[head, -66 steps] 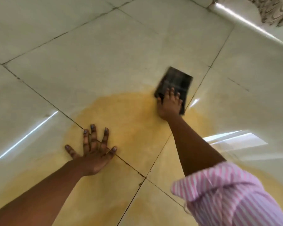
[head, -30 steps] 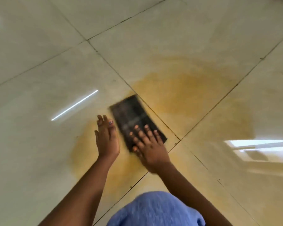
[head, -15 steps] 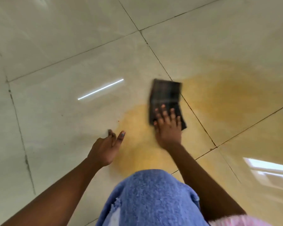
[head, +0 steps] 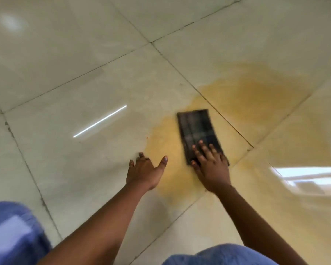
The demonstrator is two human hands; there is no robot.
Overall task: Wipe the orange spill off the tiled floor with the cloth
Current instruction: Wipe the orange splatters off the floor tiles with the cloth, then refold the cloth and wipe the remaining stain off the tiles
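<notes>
The job looks far from finished. The orange spill [head: 256, 96] covers a broad stretch of the tiled floor [head: 75, 54]: a dense patch in the upper right of the frame, a band running down through the centre under the cloth, and a paler film spreading into the lower right, across several grout lines. No part of it reads as clearly wiped dry. The tiles in the upper left and left of the frame look clean, but whether the spill reached there cannot be told.

The dark checked cloth [head: 198, 129], folded into a flat rectangle, lies on the floor just right of centre, inside the spill near its left edge. The right hand [head: 211, 165] presses flat on the cloth's near end, fingers [head: 204, 150] spread; it pushes down on it, not closing round it, so the grip is open, palm down. The left hand [head: 144, 173] is just left of the cloth, fingers spread and grasping nothing. It sits at the spill's left edge and seems to brace on the tile, though contact is hard to confirm.

What is left, by my reading: the thick patch in the upper right, the central band and the wide pale film in the lower right. The cloth is small against that area and would likely need many passes.
</notes>
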